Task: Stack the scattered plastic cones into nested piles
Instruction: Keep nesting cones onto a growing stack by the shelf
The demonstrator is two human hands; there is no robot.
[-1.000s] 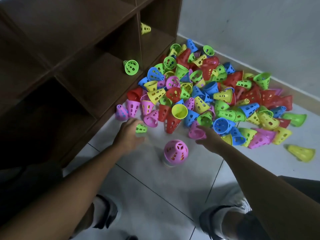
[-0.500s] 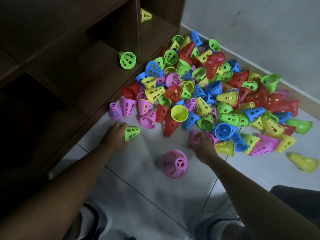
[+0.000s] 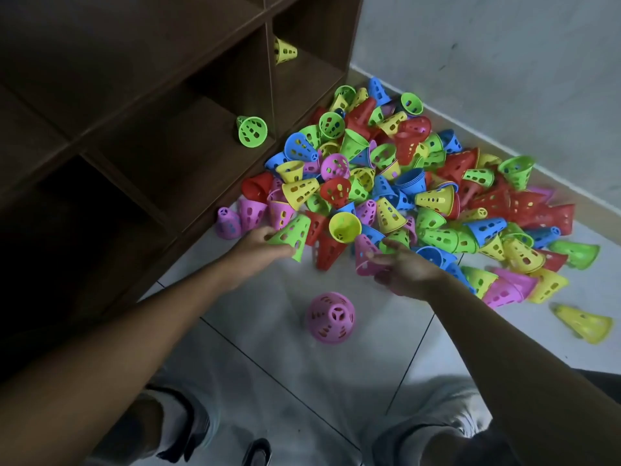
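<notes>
Left hand [image 3: 257, 248] grips perforated green plastic cone [image 3: 291, 234]; right hand [image 3: 405, 270] pinches perforated pink plastic cone [image 3: 366, 255], both at near edge of multicoloured cone heap [image 3: 420, 183]. Upright pink cone pile [image 3: 331, 317] on tile floor [image 3: 268, 338] btwn forearms.

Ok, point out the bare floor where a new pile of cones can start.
Bare tile surrounds the upright pink cone, between both forearms and the knees. A smaller patch lies between the lone yellow cone and the right arm. Crowded: the cone heap from shelf to wall.
</notes>
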